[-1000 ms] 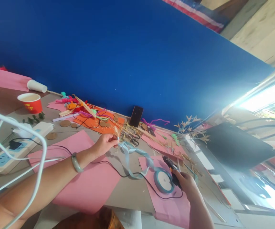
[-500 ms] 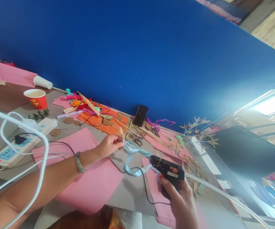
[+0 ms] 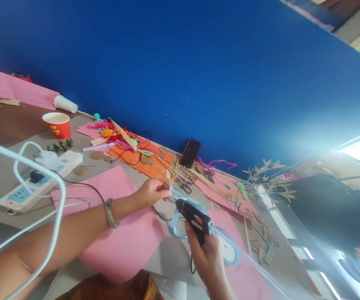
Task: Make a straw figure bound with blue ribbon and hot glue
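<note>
My left hand (image 3: 152,193), with a grey-green bangle on its wrist, is closed in a pinch on the end of a light blue ribbon (image 3: 175,223). Thin dried straw stalks (image 3: 175,171) rise just beyond those fingertips; whether they are also held is hard to tell. My right hand (image 3: 207,252) grips a black hot glue gun (image 3: 195,216), its nozzle pointing up and left, close to the ribbon and the left fingertips. A long clear glue stick (image 3: 248,254) trails from the gun's back. Under it lies a ribbon spool (image 3: 229,251), partly covered.
Pink paper sheets (image 3: 120,233) cover parts of the grey table. To the left are a white power strip (image 3: 20,195), looping white cables and a red paper cup (image 3: 58,127). Scissors (image 3: 186,187), a phone (image 3: 190,153), wood slices and orange paper (image 3: 136,162) lie toward the blue wall.
My right hand has brought the glue gun left and slightly up, nearer the left fingertips. The left hand keeps its pinch. The whole view has shifted a little.
</note>
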{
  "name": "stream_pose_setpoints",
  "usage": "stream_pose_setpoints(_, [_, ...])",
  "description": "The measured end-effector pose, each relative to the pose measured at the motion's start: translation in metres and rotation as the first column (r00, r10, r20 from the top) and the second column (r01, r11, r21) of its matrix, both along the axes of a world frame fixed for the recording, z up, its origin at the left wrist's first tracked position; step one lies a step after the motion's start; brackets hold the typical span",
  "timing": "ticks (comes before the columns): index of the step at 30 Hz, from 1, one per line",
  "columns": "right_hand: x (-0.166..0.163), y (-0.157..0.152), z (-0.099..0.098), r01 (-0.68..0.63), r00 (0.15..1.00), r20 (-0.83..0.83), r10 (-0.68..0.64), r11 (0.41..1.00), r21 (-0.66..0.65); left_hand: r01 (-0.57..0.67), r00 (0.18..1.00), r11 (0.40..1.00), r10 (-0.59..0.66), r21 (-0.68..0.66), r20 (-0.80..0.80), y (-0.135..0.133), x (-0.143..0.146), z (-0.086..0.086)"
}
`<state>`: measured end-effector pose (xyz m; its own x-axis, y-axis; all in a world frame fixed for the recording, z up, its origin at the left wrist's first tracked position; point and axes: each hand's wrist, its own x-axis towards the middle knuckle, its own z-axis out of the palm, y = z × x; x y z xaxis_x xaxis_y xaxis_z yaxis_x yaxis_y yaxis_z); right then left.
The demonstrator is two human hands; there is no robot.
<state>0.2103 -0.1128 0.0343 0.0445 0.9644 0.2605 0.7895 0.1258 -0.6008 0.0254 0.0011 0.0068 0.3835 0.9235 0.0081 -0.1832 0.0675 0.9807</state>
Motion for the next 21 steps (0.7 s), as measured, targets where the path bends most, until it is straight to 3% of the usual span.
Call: stream_pose_setpoints(21, [0.0001,0.0027,-0.008,-0.063,0.982,0.182,0.055,0.997,0.038,0.014,0.999,0.999,-0.016,0.042,0.034,0.0022,0.002,-0.0066])
